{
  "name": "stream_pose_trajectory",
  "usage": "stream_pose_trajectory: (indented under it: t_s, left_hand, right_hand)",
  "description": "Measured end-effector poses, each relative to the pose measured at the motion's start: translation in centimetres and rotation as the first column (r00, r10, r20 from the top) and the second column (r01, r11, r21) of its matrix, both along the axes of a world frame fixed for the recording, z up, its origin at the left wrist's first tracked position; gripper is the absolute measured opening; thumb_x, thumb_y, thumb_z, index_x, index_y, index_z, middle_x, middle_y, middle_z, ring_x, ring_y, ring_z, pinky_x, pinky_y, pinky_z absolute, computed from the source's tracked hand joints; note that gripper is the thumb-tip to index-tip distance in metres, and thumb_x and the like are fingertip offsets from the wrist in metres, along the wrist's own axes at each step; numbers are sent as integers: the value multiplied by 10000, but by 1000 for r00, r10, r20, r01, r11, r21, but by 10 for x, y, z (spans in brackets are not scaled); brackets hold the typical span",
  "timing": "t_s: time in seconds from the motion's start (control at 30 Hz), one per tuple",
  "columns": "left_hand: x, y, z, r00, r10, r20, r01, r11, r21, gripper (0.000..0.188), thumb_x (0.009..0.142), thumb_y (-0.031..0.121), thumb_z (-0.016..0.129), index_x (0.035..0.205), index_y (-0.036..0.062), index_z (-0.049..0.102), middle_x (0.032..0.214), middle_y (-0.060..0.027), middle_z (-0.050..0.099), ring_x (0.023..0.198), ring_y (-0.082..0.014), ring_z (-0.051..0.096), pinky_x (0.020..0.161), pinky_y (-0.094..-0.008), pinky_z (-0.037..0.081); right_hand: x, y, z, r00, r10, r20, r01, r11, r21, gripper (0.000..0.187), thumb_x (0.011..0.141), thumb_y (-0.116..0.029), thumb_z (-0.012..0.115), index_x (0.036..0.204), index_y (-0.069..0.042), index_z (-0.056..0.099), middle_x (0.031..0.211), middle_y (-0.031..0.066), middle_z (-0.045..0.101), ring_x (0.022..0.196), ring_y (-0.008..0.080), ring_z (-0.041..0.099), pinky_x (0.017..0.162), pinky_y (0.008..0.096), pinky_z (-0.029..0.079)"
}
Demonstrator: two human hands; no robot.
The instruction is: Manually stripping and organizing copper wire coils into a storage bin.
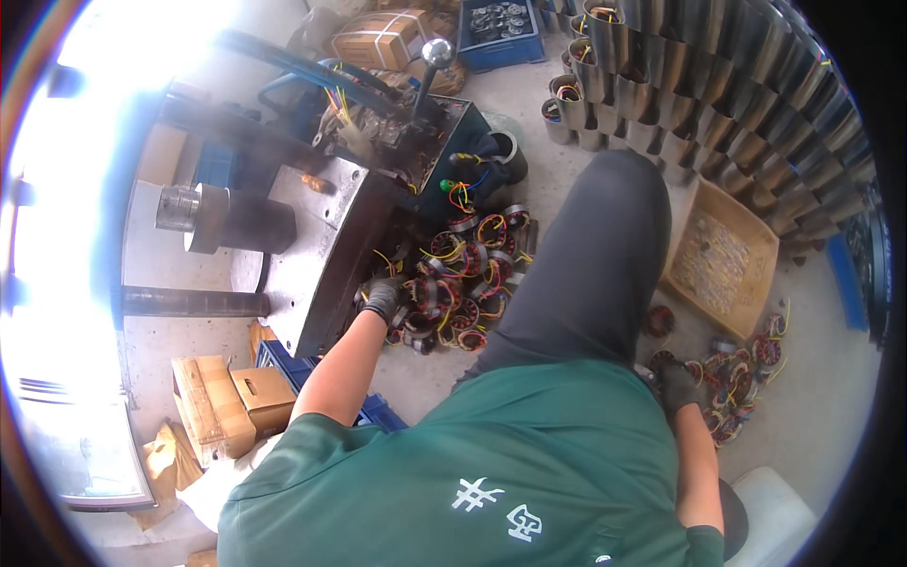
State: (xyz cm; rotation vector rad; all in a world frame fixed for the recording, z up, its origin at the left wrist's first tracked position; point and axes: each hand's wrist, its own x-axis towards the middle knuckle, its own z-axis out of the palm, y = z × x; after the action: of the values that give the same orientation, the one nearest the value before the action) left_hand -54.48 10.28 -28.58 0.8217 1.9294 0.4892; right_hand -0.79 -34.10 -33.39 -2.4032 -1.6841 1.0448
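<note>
My left hand (385, 297), in a dark grey glove, reaches to the left edge of a heap of motor stators (470, 255). These are metal rings with red-brown windings and yellow and red wires. Its fingers are partly lost among the rings, so their grip does not show. Low beside my right hip, my right hand (679, 386), gloved too, is closed on a dark motor stator (664, 360). A smaller heap of stators (739, 380) lies on the floor just to its right. One more stator (659, 321) rests apart, above that hand.
A heavy machine with a steel plate (314, 222) and thick round bars stands at left. Stacked metal cylinders (694, 104) rise at the far right, before them a tan tray (767, 255) of small parts. Cardboard boxes (222, 406) sit at lower left, a blue crate (504, 55) at the back.
</note>
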Motion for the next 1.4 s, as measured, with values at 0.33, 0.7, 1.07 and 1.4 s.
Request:
stream_pose_trajectory:
  t_s: [0.33,0.7,1.07,1.4]
  left_hand:
    - [180,-30,100,930,-328,168,128,715,687,342,862,26,664,1194,36,581,1140,-111,599,922,-200,616,820,-332,515]
    - [510,-146,246,-29,-969,246,558,189,808,190,916,72,596,1092,10,632,934,-40,630,867,-115,589,796,-266,491]
    - [589,-250,148,-341,-929,-142,564,-324,760,360,806,108,739,1140,33,627,1031,-170,623,856,-287,663,824,-390,540]
    - [609,-257,92,-470,-881,-55,766,-438,470,482,756,254,763,1159,27,626,1018,-224,694,955,-329,685,837,-404,528]
  right_hand:
    - [21,-7,-54,980,-146,-132,173,959,223,351,785,-322,677,1025,-68,646,938,209,683,914,404,656,777,485,508]
    - [114,-24,110,107,-338,-935,962,273,11,277,856,-118,660,1111,-33,592,889,98,670,755,212,675,671,354,592]
    - [83,-10,201,-88,-15,-996,982,-170,-84,303,869,-213,683,1095,-25,609,794,40,634,603,116,570,520,260,484]
    - [89,-6,145,-230,-21,-973,965,-137,-225,223,895,-158,679,1055,-31,587,903,48,633,772,148,642,666,292,556]
